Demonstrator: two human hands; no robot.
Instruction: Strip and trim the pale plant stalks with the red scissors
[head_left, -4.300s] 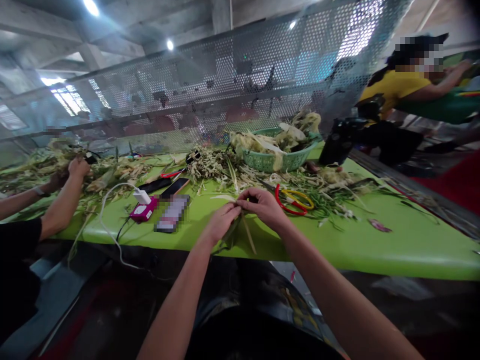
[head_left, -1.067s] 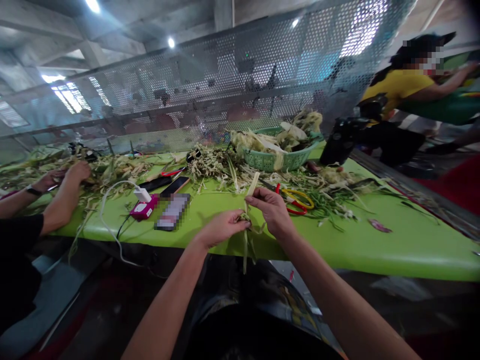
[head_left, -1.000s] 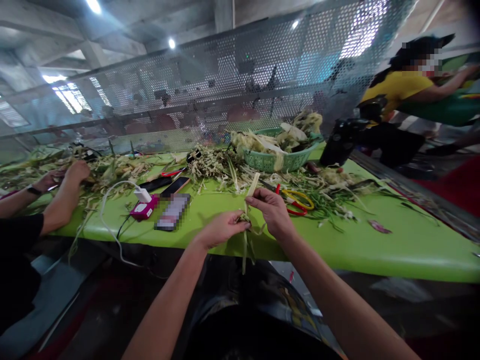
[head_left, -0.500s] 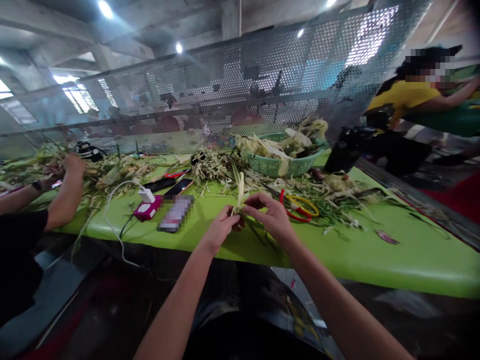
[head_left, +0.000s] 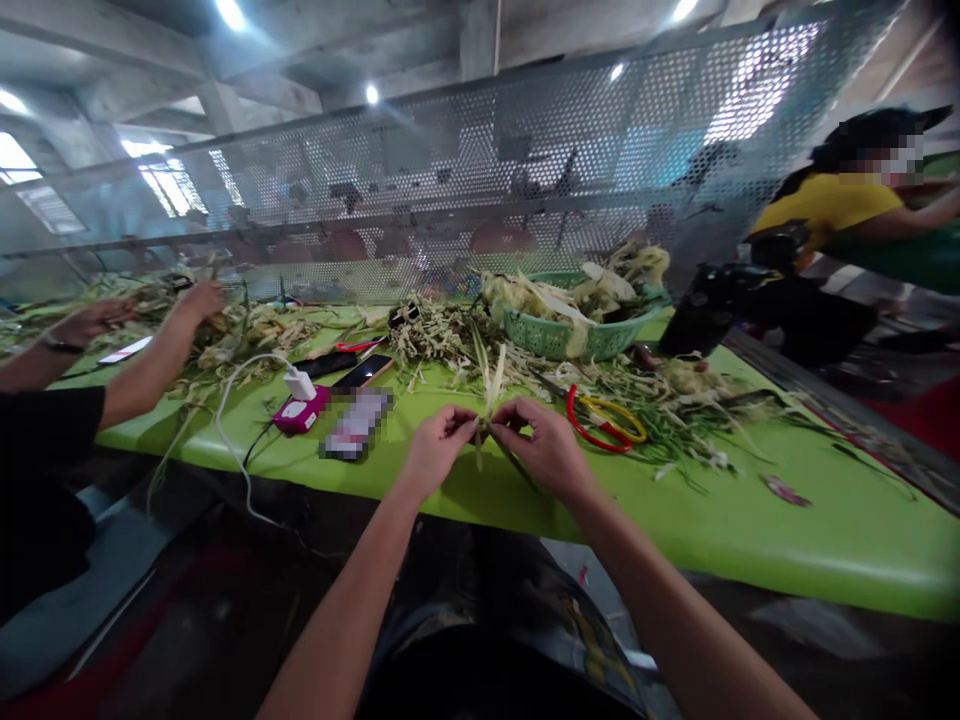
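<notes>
From my end: left grip (head_left: 436,450) and right grip (head_left: 547,446) both pinch a pale leaf strip (head_left: 494,378) between them, above the green surface (head_left: 690,530); uneven tugging could split it

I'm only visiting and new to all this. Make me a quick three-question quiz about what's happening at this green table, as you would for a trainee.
1. Choose: what do the left hand and right hand of the camera wearer pinch between them?
A) a phone
B) pale plant strips
C) a power cable

2. True or false: the right hand is gripping the scissors.

3. Fill in: the white charger sits on a ____ box.

Key: 1. B. 2. False; the scissors lie apart, to its right. 3. Purple.
</notes>
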